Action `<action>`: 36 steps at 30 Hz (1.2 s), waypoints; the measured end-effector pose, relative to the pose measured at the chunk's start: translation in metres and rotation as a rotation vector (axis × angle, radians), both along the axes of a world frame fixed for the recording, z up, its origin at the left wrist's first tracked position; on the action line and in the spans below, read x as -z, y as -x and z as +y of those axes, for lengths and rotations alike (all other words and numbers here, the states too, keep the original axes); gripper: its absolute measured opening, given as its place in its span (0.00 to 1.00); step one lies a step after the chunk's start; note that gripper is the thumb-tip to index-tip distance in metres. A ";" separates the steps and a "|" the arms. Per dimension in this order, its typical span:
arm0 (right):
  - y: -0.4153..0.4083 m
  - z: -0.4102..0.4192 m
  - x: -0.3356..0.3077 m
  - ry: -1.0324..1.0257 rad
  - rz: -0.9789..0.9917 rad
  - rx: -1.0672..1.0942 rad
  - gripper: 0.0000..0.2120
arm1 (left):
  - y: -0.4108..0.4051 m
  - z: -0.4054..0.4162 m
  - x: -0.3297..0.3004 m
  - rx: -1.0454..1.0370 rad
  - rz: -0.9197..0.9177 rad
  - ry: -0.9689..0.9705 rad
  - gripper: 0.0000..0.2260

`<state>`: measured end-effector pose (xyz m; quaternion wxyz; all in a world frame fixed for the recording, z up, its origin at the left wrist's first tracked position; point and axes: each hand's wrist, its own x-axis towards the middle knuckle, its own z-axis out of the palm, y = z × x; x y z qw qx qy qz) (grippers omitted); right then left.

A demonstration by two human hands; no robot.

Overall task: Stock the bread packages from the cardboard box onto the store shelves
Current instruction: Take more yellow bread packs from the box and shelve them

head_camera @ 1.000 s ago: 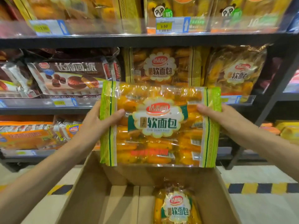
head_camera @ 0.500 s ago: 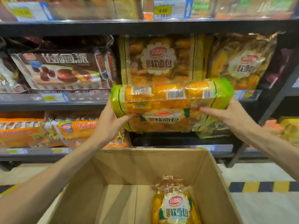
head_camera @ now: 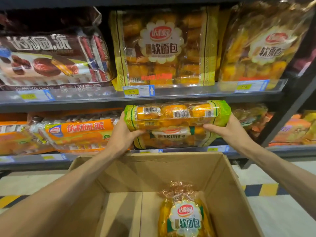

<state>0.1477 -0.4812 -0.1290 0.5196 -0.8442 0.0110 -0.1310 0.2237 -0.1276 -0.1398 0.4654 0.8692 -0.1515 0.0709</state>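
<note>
A green-edged bread package (head_camera: 177, 115) full of orange rolls lies tipped flat, its barcoded top toward me, at the mouth of the lower shelf (head_camera: 256, 148). My left hand (head_camera: 124, 134) grips its left end and my right hand (head_camera: 225, 130) grips its right end. It rests on or just above another package of the same kind (head_camera: 171, 140). Below, the open cardboard box (head_camera: 227, 182) holds one more bread package (head_camera: 185, 218) at its right side.
The shelf above (head_camera: 188, 98) carries yellow bread packages (head_camera: 162, 47), a gold one (head_camera: 263, 47) and a brown pie bag (head_camera: 51, 60). Orange pie packages (head_camera: 78, 132) lie left of my hands on the lower shelf. A dark upright post (head_camera: 289, 113) slants at the right.
Both hands have lifted the package out over the box, tipped it from upright to flat, and carried it forward and down into the lower shelf opening.
</note>
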 end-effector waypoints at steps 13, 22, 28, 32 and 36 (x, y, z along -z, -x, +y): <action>-0.063 -0.008 0.028 -0.015 0.224 0.169 0.36 | -0.048 -0.026 0.008 -0.263 0.340 -0.097 0.23; -0.070 0.009 0.030 -0.072 0.323 0.240 0.20 | -0.048 -0.045 0.017 -0.349 0.397 0.007 0.20; -0.058 0.018 0.019 -0.004 0.326 0.268 0.24 | -0.025 -0.037 0.002 -0.271 0.494 -0.054 0.33; -0.041 0.024 0.010 0.066 0.308 0.249 0.27 | 0.007 -0.022 -0.016 -0.176 0.463 -0.058 0.37; -0.010 0.031 -0.006 0.150 0.215 0.204 0.27 | 0.066 -0.012 -0.028 -0.105 0.096 -0.214 0.30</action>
